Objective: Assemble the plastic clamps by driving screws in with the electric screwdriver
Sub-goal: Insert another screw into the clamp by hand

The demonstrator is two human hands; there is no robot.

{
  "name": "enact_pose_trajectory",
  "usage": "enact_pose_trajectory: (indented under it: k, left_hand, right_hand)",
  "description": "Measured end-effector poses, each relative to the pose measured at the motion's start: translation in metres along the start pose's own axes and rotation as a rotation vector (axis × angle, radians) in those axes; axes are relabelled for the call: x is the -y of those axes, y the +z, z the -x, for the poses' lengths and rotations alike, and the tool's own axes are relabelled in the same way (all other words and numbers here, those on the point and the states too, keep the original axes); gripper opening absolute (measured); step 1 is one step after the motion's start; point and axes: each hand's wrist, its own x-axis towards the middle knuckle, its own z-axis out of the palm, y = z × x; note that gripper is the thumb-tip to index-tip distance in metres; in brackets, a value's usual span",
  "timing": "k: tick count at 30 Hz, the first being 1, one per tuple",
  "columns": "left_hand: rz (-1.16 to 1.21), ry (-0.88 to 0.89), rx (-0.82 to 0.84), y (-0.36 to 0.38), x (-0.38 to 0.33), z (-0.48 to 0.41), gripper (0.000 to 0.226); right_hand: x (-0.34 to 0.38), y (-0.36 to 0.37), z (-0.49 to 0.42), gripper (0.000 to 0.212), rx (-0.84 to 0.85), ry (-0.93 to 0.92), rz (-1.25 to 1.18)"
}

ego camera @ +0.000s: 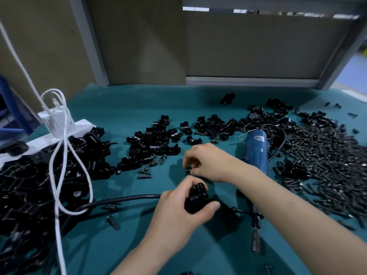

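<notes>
My left hand (178, 211) grips a black plastic clamp (196, 198) just above the green table mat. Just beyond it, my right hand (206, 161) pinches a small dark screw (187, 171) between its fingertips, close to the clamp's top. The blue electric screwdriver (256, 153) lies on the mat under my right forearm, its metal bit end (255, 241) pointing toward me. Loose clamp halves (153, 141) lie in heaps behind my hands.
A big pile of dark screws (321, 161) covers the right side. Black clamps (35, 187) are heaped at the left beside a white power strip (59, 132) with white cables (59, 175). A black cord (119, 199) curves across the mat. A few stray screws (145, 172) lie near the middle.
</notes>
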Motion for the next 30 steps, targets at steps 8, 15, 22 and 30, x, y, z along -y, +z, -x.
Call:
enact_pose_trajectory:
  k: [8, 15, 22, 30]
  left_hand:
    - [0.002, 0.013, -0.041, -0.001, -0.001, -0.001, 0.040]
    - [-0.105, 0.004, -0.026, 0.001, -0.004, -0.001, 0.043]
    - [-0.117, -0.020, -0.015, 0.002, -0.005, -0.001, 0.037]
    - [-0.065, -0.048, -0.003, 0.005, -0.006, -0.002, 0.042]
  right_hand:
    - [-0.011, -0.010, 0.027, 0.026, -0.097, 0.032, -0.118]
    - [-0.031, -0.016, 0.075, 0.014, -0.405, 0.170, -0.486]
    - [-0.126, -0.047, 0.093, 0.021, -0.746, 0.545, -0.271]
    - [-0.185, -0.029, 0.097, 0.015, -0.376, 0.454, 0.042]
